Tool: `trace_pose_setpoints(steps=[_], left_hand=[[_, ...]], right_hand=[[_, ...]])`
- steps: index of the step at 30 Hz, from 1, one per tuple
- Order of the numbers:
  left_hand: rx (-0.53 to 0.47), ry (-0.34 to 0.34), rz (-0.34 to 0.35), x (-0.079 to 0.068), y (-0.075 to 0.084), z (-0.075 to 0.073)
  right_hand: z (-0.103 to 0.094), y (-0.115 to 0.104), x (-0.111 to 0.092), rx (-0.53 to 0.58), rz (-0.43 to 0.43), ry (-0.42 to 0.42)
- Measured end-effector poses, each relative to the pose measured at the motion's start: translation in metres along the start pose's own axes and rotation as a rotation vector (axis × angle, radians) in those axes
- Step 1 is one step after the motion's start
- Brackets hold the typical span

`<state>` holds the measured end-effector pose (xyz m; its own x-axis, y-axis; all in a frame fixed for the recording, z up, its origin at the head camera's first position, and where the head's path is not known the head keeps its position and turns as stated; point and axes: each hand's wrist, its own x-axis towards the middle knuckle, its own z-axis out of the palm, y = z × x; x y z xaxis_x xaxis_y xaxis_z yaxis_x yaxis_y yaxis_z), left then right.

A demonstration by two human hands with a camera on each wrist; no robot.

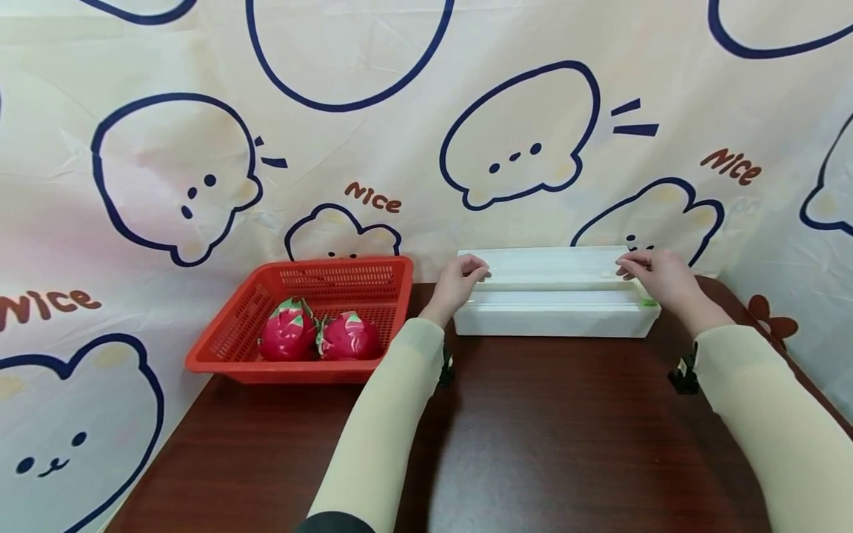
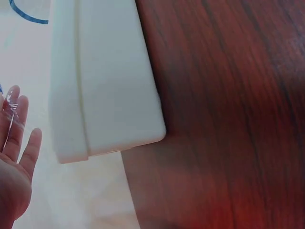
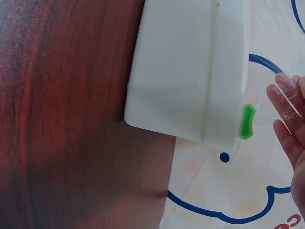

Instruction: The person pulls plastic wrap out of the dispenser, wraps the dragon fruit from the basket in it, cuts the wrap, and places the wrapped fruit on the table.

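A long white cling film dispenser box (image 1: 553, 323) sits at the back of the table, its lid (image 1: 546, 258) raised behind it. Over its left end, my left hand (image 1: 458, 285) pinches the edge of clear cling film (image 2: 13, 110) between thumb and fingers. Above the right end, my right hand (image 1: 661, 280) pinches the film's other corner (image 3: 289, 98). The film between the hands is so transparent that it hardly shows in the head view. On the box's right end is a small green slider (image 3: 247, 121).
To the left stands a red plastic basket (image 1: 286, 376) with two dragon fruits (image 1: 289, 331) inside. The dark wooden table (image 1: 546, 429) reaches a patterned cloth (image 1: 373, 148) hung behind it. My left forearm passes close to the basket's right side.
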<state>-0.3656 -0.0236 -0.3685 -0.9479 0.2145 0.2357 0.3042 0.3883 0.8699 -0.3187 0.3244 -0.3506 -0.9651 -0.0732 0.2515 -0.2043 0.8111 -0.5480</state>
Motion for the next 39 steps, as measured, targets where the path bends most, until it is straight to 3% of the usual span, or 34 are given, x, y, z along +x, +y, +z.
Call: trace_pose_setpoints(steps=[17, 28, 34, 39], left_hand=[[-0.042, 0.000, 0.054, 0.005, 0.021, -0.012], [-0.004, -0.066, 0.086, 0.005, 0.041, -0.025], [-0.033, -0.053, 0.078, 0.007, 0.047, -0.031], [-0.043, -0.090, 0.091, 0.009, 0.060, -0.037]], right_hand=[[-0.017, -0.010, 0.002, 0.006, 0.002, 0.052], [-0.030, -0.018, 0.005, -0.002, -0.029, 0.109], [-0.038, -0.025, 0.006, -0.006, -0.031, 0.115], [-0.046, -0.030, 0.005, -0.009, -0.046, 0.133]])
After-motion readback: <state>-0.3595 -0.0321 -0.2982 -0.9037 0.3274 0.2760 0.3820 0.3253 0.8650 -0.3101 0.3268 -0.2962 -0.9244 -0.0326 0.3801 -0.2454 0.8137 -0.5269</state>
